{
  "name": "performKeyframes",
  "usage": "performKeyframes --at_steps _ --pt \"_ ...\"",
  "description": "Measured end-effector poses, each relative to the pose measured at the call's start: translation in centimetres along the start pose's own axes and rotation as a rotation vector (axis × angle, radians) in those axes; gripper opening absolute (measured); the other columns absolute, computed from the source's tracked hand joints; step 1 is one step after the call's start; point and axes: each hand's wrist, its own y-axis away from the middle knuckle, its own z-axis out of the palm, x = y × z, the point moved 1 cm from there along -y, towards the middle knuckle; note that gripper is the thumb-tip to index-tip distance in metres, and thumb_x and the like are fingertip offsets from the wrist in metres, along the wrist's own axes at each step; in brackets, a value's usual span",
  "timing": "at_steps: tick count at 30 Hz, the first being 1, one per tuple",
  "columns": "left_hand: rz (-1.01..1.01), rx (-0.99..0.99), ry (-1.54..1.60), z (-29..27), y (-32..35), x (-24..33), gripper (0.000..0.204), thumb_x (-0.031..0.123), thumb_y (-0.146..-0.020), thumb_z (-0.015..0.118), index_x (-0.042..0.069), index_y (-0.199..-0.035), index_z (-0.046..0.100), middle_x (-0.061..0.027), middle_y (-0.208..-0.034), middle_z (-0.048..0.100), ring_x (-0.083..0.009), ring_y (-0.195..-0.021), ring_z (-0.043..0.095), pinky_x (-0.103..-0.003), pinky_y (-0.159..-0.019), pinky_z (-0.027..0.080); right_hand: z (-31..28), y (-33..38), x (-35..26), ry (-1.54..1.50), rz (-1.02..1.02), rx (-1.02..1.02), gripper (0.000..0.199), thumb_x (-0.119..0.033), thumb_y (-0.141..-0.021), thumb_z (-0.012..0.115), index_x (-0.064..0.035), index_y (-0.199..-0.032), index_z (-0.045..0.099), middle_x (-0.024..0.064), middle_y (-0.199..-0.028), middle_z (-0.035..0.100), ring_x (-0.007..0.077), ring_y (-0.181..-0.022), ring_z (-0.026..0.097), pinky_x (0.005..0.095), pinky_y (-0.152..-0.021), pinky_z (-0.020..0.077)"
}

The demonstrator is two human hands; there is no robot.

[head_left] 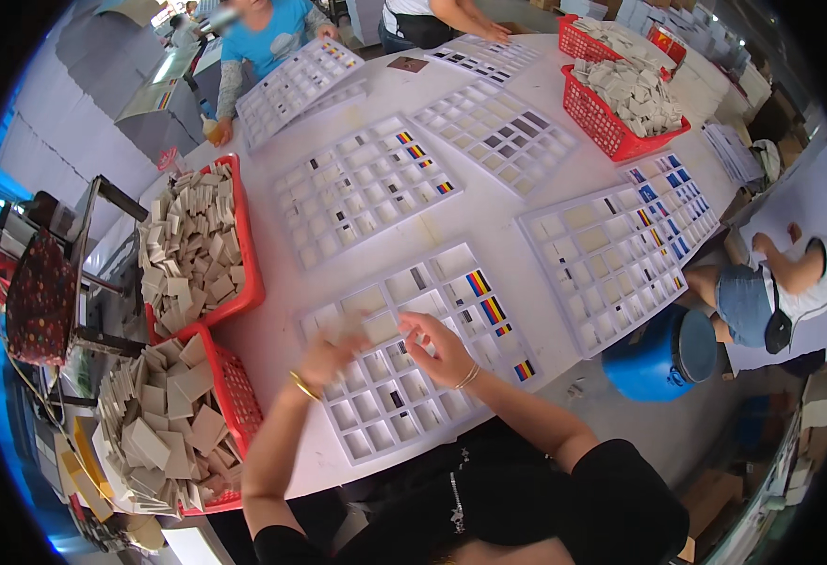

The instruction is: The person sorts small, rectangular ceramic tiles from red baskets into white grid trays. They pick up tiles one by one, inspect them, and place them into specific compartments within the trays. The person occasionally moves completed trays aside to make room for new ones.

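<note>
A white compartment tray [379, 436] lies on the table right before me. Some of its cells hold pale square pieces, and striped blocks of black, yellow, red and blue stand along its right side. My left hand [333, 356], with a gold bangle at the wrist, hovers over the tray's left part. Motion smears its fingers, and whether the greyish blur by them is a held piece I cannot make out. Over the tray's middle is my right hand [440, 354], its fingers bent and apart with nothing seen between them.
Two red baskets [251, 282] full of flat pale pieces stand at the left table edge. More compartment trays lie farther back and to the right. Another red basket [611, 132] stands at far right, near a blue barrel [654, 358] below. Across the table, a person in blue [277, 38] holds a tray.
</note>
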Motion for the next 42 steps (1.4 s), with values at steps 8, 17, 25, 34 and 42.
performKeyframes --at_steps 8,17,25,34,42 --pt "-0.396 -0.438 0.938 13.1 6.0 -7.0 0.028 0.024 -0.087 0.059 0.004 -0.106 0.056 -0.0072 -0.084 0.058 -0.0087 -0.053 0.048 -0.022 -0.044 0.039 0.6 3.5 1.8 -0.015 0.043 -0.712 0.022 -0.010 -0.087 0.054 -0.0045 -0.106 0.065 0.0116 -0.108 0.060 0.0259 -0.101 0.057 0.0368 -0.089 0.0438" --pt "-0.255 -0.395 1.200 16.4 8.6 -9.6 0.043 0.043 -0.092 0.053 0.006 -0.113 0.049 -0.0090 -0.085 0.055 -0.0113 -0.049 0.047 -0.024 -0.044 0.040 -0.8 4.8 1.5 0.046 -0.069 -0.604 0.016 -0.014 -0.082 0.065 -0.0061 -0.096 0.067 0.0066 -0.091 0.062 0.0194 -0.085 0.060 0.0305 -0.078 0.0478" --pt "-0.221 0.011 1.327 15.8 10.2 -8.4 0.053 0.043 -0.097 0.040 0.009 -0.137 0.032 -0.0058 -0.098 0.053 -0.0118 -0.061 0.049 -0.024 -0.048 0.043 -3.0 1.7 5.4 -0.139 0.274 -0.033 0.021 -0.007 -0.084 0.065 -0.0012 -0.103 0.058 0.0040 -0.087 0.062 0.0088 -0.075 0.058 0.0236 -0.068 0.0488" --pt "-0.204 0.374 1.128 15.7 11.4 -10.4 0.033 0.024 -0.095 0.048 0.005 -0.121 0.044 -0.0061 -0.100 0.058 -0.0089 -0.063 0.054 -0.022 -0.046 0.046 3.5 -2.8 6.8 0.208 0.014 -0.250 0.015 -0.007 -0.080 0.066 -0.0035 -0.092 0.059 0.0086 -0.084 0.068 0.0181 -0.072 0.065 0.0292 -0.066 0.0517" --pt "-0.179 0.660 1.020 14.1 11.9 -11.0 0.031 0.015 -0.092 0.052 0.004 -0.121 0.045 -0.0070 -0.106 0.055 -0.0086 -0.064 0.053 -0.022 -0.046 0.046 6.6 -3.4 7.9 0.479 -0.072 -0.452 0.014 -0.010 -0.074 0.068 -0.0094 -0.087 0.064 0.0062 -0.089 0.064 0.0229 -0.084 0.060 0.0347 -0.073 0.0486"
